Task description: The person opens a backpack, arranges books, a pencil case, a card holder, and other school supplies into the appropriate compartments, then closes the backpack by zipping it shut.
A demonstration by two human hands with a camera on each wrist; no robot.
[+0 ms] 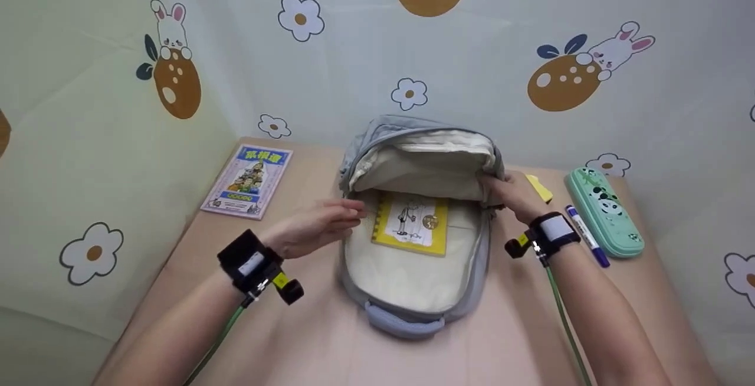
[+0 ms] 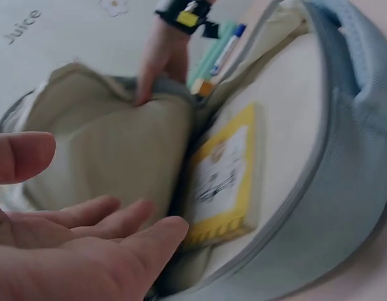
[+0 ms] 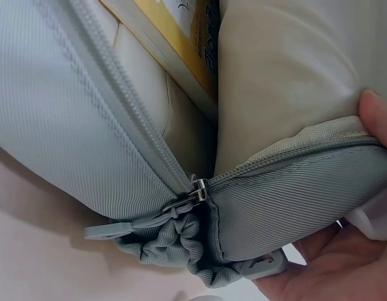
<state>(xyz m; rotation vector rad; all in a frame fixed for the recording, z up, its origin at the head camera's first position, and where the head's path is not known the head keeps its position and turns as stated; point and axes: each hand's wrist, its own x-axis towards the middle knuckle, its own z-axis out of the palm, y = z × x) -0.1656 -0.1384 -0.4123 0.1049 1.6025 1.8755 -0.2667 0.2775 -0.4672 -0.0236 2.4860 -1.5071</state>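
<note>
Pinching with the right hand [image 1: 518, 194] the raised flap [image 1: 433, 174] of a grey-blue, cream-lined backpack [image 1: 401, 277], unzipped on the table [image 1: 307, 333] with a yellow-bordered notebook [image 1: 410, 223] inside; extending loosely the left hand [image 1: 309, 229] nearby.

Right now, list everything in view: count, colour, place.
backpack: 1, grey-blue, centre, open
spiral book: 1, yellow, inside backpack
booklet: 1, pink-blue, far left
block: 1, yellow, right of backpack
pencil case: 1, mint, far right
marker: 1, white-blue, by pencil case
table: 1, beige, underneath
backdrop: 1, pale, printed, behind
wrist straps: 2, black, on wrists
cables: 2, green, from straps
left hand: 1, bare, near backpack
right hand: 1, bare, holding backpack
</note>
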